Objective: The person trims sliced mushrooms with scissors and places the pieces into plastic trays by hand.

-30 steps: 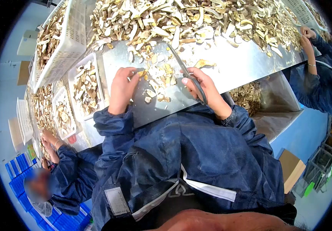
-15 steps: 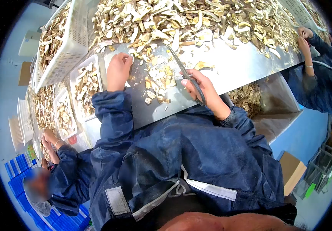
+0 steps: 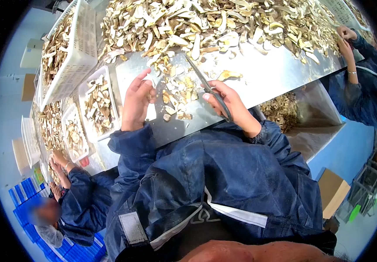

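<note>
The scissors (image 3: 198,73) lie over the near edge of the worktop (image 3: 267,74), long axis slanting, blades pointing far and left toward the sliced mushrooms (image 3: 171,22). The right hand (image 3: 231,104) is curled around their handles; the left hand (image 3: 137,102) is half-curled, its pinch unclear.

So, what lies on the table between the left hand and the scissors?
In the head view, a loose scatter of small mushroom-like pieces lies on the metal table between the left hand and the scissors.
</note>
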The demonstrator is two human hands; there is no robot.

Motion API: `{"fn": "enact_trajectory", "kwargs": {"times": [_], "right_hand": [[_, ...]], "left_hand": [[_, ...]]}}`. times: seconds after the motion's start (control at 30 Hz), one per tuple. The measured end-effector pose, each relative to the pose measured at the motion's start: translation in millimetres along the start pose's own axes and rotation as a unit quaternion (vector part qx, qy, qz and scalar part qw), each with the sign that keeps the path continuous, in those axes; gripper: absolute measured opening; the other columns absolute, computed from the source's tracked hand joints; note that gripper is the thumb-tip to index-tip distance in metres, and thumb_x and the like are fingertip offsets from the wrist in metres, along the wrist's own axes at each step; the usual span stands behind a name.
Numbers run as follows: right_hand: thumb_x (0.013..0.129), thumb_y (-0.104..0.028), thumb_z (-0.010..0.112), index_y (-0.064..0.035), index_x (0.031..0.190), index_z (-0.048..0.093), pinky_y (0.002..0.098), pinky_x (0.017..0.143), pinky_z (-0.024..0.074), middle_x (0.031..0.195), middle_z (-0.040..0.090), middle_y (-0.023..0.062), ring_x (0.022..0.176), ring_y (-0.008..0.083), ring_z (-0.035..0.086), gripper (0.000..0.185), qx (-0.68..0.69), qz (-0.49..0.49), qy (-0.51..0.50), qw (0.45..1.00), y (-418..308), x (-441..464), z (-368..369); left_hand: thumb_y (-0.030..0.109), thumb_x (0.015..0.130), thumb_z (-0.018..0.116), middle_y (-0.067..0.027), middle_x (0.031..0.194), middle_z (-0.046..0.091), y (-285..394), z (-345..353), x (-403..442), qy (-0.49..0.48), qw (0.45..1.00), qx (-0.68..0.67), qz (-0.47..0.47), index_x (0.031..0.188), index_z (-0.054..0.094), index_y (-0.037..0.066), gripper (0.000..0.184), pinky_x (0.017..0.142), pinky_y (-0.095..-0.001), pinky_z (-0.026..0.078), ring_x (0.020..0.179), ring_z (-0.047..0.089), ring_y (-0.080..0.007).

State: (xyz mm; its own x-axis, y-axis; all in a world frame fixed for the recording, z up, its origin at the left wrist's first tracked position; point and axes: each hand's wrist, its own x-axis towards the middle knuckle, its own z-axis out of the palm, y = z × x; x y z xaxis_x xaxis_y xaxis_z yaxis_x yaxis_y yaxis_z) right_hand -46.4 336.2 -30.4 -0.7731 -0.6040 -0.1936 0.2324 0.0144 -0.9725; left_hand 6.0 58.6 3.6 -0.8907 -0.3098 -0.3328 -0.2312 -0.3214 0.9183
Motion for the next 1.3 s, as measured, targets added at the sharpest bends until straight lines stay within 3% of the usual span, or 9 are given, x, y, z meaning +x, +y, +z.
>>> {"fn": "enact_trajectory", "kwargs": {"times": [0.17,0.2,0.3,0.43,0.73,0.83,1.03,1.23,1.3], "right_hand": [[0.097,-0.023,0.069,-0.0030,0.125,0.058,0.0217,0.059,0.0382,0.077,0.054,-0.0026,0.066,0.0054,0.047,0.036,-0.095,-0.038,0.005,0.995,-2.7,-10.4,13.0],[0.094,-0.026,0.073,-0.0017,0.125,0.057,0.0240,0.068,0.0435,0.085,0.060,0.0020,0.075,0.0078,0.051,0.043,-0.097,-0.072,0.002,0.993,-1.2,-12.2,19.0],[0.091,-0.029,0.076,-0.0021,0.127,0.057,0.0265,0.072,0.0462,0.090,0.062,0.0050,0.078,0.0100,0.053,0.048,-0.186,-0.039,-0.010,0.982,-14.7,-20.2,24.4],[0.085,-0.038,0.079,-0.0064,0.123,0.062,0.0344,0.067,0.0505,0.091,0.066,0.0127,0.075,0.0241,0.063,0.052,-0.215,-0.105,0.012,0.971,-20.7,-20.9,31.0],[0.085,-0.037,0.078,-0.0081,0.127,0.061,0.0378,0.070,0.0518,0.106,0.067,0.0122,0.081,0.0259,0.065,0.054,-0.267,-0.131,0.017,0.955,-25.5,-25.9,34.7],[0.086,-0.033,0.079,-0.0049,0.126,0.061,0.0323,0.067,0.0505,0.097,0.067,0.0098,0.075,0.0197,0.061,0.053,-0.271,-0.140,0.025,0.952,-17.6,-23.8,34.9],[0.089,-0.029,0.076,-0.0047,0.123,0.061,0.0347,0.068,0.0512,0.088,0.066,0.0126,0.072,0.0247,0.063,0.044,-0.283,-0.121,0.005,0.951,-11.4,-21.1,32.7],[0.092,-0.028,0.073,-0.0032,0.121,0.060,0.0326,0.068,0.0501,0.081,0.064,0.0105,0.072,0.0163,0.060,0.040,-0.212,-0.110,0.049,0.970,-2.1,-13.7,27.3],[0.094,-0.029,0.072,-0.0033,0.118,0.062,0.0280,0.058,0.0436,0.073,0.058,0.0043,0.063,0.0101,0.052,0.036,-0.176,-0.089,0.080,0.977,10.8,-5.1,18.3]], "left_hand": [[0.009,0.096,0.060,0.0000,0.087,0.059,-3.6,20.6,-18.5,-0.028,0.996,-0.082,-0.013,0.111,0.060,0.007,0.016,0.058,-0.0230,0.041,0.074,0.055,-0.0098],[0.010,0.096,0.061,-0.0006,0.087,0.059,-6.1,21.2,-22.0,-0.040,0.994,-0.104,-0.006,0.103,0.058,0.009,0.008,0.057,-0.0237,0.041,0.074,0.054,-0.0116],[0.010,0.095,0.061,-0.0009,0.087,0.058,-13.3,20.4,-25.8,-0.043,0.983,-0.180,-0.006,0.101,0.057,0.009,0.008,0.058,-0.0239,0.041,0.076,0.053,-0.0123],[0.010,0.095,0.060,-0.0010,0.088,0.057,-17.4,29.7,-34.0,-0.008,0.979,-0.204,0.009,0.096,0.057,0.009,0.004,0.059,-0.0242,0.041,0.077,0.052,-0.0118],[0.005,0.094,0.060,-0.0022,0.088,0.059,-22.5,40.1,-42.7,-0.006,0.980,-0.193,0.041,0.092,0.058,0.009,0.005,0.061,-0.0288,0.044,0.077,0.056,-0.0141],[0.004,0.094,0.060,-0.0026,0.089,0.060,-25.7,41.1,-43.0,-0.002,0.981,-0.187,0.041,0.091,0.058,0.009,0.006,0.062,-0.0289,0.043,0.078,0.056,-0.0143],[0.004,0.094,0.061,-0.0038,0.090,0.060,-28.4,40.4,-40.9,-0.001,0.982,-0.184,0.027,0.093,0.057,0.008,0.005,0.062,-0.0288,0.044,0.078,0.056,-0.0149],[0.010,0.097,0.049,-0.0079,0.093,0.058,-29.9,15.7,-16.7,-0.029,0.958,-0.287,-0.003,0.113,0.054,0.003,0.018,0.062,-0.0299,0.046,0.080,0.056,-0.0168],[0.014,0.099,0.047,-0.0093,0.099,0.059,-18.7,-0.1,3.0,-0.051,0.967,-0.247,0.038,0.119,0.052,0.000,0.024,0.065,-0.0299,0.050,0.084,0.059,-0.0189]]}}
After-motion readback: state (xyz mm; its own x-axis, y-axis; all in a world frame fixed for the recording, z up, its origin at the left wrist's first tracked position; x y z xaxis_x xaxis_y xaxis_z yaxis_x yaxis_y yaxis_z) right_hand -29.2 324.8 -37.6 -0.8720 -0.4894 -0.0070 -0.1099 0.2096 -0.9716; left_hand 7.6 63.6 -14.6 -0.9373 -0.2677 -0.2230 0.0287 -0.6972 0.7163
